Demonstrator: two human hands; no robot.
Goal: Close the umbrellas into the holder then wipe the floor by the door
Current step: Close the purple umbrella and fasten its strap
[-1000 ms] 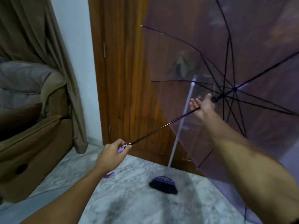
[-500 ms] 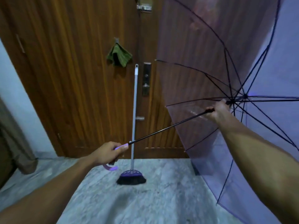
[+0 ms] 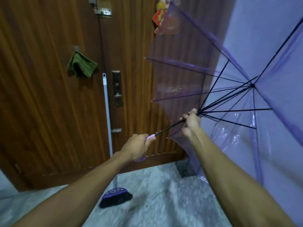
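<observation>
A see-through purple umbrella [image 3: 242, 66] is half folded in front of me on the right, its black ribs bent inward. My left hand [image 3: 136, 147] grips its purple curved handle. My right hand [image 3: 191, 122] is closed around the black shaft at the sliding runner, where the ribs meet. The shaft [image 3: 168, 127] runs between both hands, slanting up to the right. The marble floor [image 3: 155, 199] by the door lies below. No umbrella holder is in view.
A brown wooden door [image 3: 41, 95] fills the back, with a lock plate [image 3: 117, 88] and a green cloth [image 3: 81, 66] hanging on a hook. A broom [image 3: 108, 128] with a purple head leans against the door. A pale wall [image 3: 262, 38] stands behind the umbrella.
My right hand has slid the runner down the shaft toward my left hand, and the canopy has started folding inward. The view has swung right and up toward the door.
</observation>
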